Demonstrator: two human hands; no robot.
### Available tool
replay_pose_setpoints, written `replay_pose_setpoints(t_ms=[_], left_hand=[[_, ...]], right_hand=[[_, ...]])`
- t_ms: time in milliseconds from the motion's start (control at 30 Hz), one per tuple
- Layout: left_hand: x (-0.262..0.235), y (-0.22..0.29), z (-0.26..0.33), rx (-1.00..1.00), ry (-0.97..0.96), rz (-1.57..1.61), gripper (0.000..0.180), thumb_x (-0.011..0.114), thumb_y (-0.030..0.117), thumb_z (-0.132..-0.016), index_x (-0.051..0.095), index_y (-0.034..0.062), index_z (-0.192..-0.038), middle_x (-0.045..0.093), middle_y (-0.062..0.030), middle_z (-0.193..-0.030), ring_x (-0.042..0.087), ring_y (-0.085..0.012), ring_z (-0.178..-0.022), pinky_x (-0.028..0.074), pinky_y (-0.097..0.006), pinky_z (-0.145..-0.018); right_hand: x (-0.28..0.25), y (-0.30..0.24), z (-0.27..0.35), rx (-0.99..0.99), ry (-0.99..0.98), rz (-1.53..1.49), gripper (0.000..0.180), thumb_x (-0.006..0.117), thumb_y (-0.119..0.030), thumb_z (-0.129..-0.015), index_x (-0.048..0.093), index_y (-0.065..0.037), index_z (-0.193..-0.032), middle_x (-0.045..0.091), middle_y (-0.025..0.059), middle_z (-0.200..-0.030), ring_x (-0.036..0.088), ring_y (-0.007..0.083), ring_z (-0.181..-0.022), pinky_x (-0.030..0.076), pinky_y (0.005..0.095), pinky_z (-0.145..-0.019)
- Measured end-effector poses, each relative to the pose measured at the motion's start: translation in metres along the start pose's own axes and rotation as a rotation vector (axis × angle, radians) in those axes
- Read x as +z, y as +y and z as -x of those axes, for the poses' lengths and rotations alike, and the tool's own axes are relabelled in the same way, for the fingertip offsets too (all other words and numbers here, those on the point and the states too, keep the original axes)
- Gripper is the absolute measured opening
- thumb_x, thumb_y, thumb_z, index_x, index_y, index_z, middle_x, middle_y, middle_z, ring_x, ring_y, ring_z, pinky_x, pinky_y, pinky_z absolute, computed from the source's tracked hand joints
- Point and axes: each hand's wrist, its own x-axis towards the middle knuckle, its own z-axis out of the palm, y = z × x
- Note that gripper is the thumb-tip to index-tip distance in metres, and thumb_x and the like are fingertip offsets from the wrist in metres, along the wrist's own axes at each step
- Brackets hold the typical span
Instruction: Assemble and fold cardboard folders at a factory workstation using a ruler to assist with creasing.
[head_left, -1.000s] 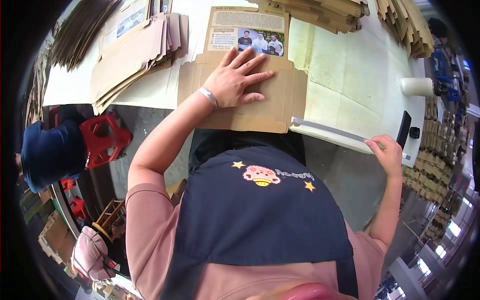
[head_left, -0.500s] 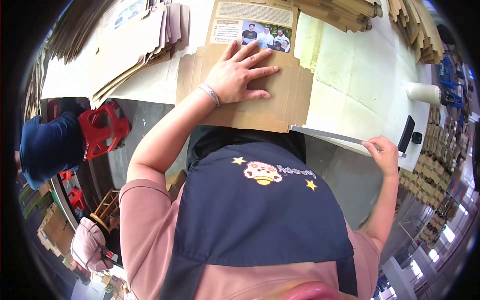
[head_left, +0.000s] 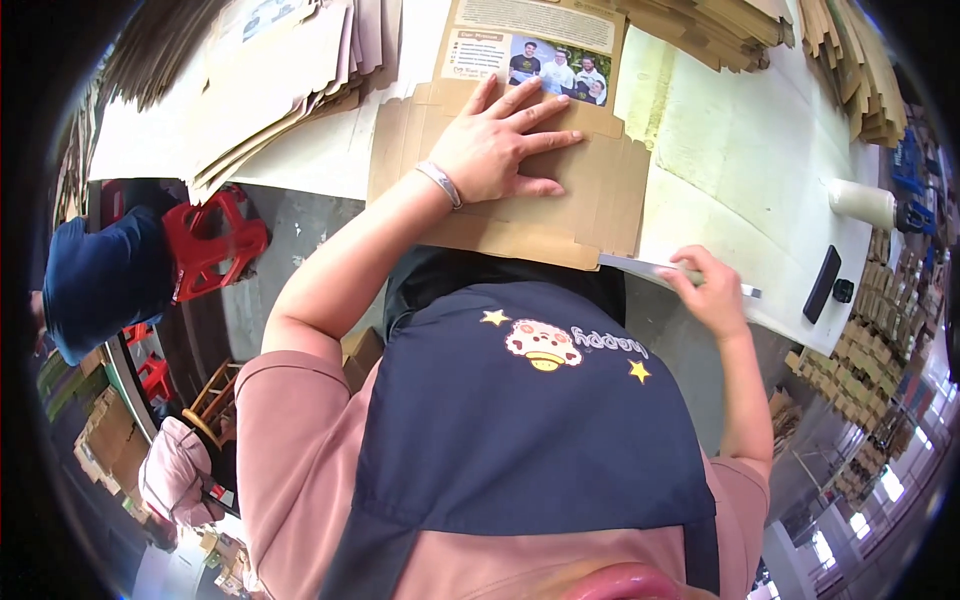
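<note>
A flattened brown cardboard box point(head_left: 560, 215) lies at the table's near edge, with a printed panel and group photo on its far part. My left hand point(head_left: 500, 150) rests flat on it, fingers spread, holding nothing. To the right, my right hand point(head_left: 708, 290) is closed around a long, thin, flat grey strip point(head_left: 640, 266). Something pale green shows between the fingers, too small to name. The strip's left end meets the box's near right corner, and its tip there is hidden. Its other end pokes out past my hand.
Stacks of flat cardboard point(head_left: 270, 100) lie at the left, with more piles point(head_left: 700, 30) at the far right. A white roll point(head_left: 862, 203) and a black flat object point(head_left: 822, 284) sit near the table's right edge. A red stool point(head_left: 215, 240) stands beside another person point(head_left: 105, 275).
My right hand has moved left toward the box, and the strip has slid left with it, less of it now showing. My left hand keeps its place on the cardboard.
</note>
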Motion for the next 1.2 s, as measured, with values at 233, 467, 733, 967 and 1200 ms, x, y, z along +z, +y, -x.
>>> replay_pose_setpoints(t_ms=[233,467,733,967,1200], left_hand=[[-0.001,-0.002,0.005,0.002,0.027,0.021,0.072,0.057,0.077,-0.087,0.057,0.0384,-0.148,0.046,-0.0022,-0.161,0.034,-0.0318,-0.154,0.018,-0.066,-0.124],[-0.037,0.07,0.049,-0.207,-0.223,0.194,0.084,0.048,0.08,-0.09,0.058,0.0204,-0.148,0.044,-0.0132,-0.161,0.03,-0.0395,-0.155,0.019,-0.065,-0.124],[-0.016,0.051,0.038,-0.232,-0.06,0.087,0.086,0.046,0.081,-0.09,0.053,0.022,-0.153,0.04,-0.013,-0.165,0.025,-0.0407,-0.156,0.013,-0.072,-0.12],[0.001,0.047,0.032,-0.221,0.011,0.067,0.082,0.046,0.075,-0.094,0.046,0.0244,-0.158,0.035,-0.0116,-0.167,0.023,-0.0398,-0.157,0.008,-0.073,-0.121],[-0.031,0.062,0.04,-0.198,-0.166,0.107,0.089,0.04,0.081,-0.093,0.051,0.0159,-0.153,0.04,-0.0175,-0.163,0.029,-0.0393,-0.154,0.013,-0.068,-0.123]], right_hand=[[0.02,-0.023,-0.008,-0.258,0.079,-0.007,0.034,0.088,-0.031,-0.08,0.07,-0.008,-0.098,0.072,0.011,-0.086,0.07,0.029,-0.077,0.054,0.038,-0.069],[0.032,-0.011,0.006,-0.45,0.257,0.117,0.019,0.084,-0.022,-0.084,0.072,-0.01,-0.093,0.07,0.0068,-0.085,0.064,0.0286,-0.072,0.053,0.039,-0.065],[-0.002,-0.025,-0.041,0.176,-0.545,-0.41,0.026,0.063,-0.025,-0.103,0.07,-0.003,-0.092,0.065,0.0038,-0.064,0.055,0.0115,-0.053,0.044,0.0305,-0.053],[-0.01,-0.026,-0.036,0.206,-0.626,-0.317,0.037,0.059,-0.032,-0.105,0.071,-0.004,-0.084,0.063,0.0004,-0.063,0.052,0.0089,-0.057,0.044,0.028,-0.056],[-0.129,0.063,0.024,0.307,-0.403,-0.177,0.019,0.069,-0.019,-0.097,0.077,-0.002,-0.098,0.063,0.0016,-0.071,0.059,0.0112,-0.069,0.047,0.0272,-0.067]])
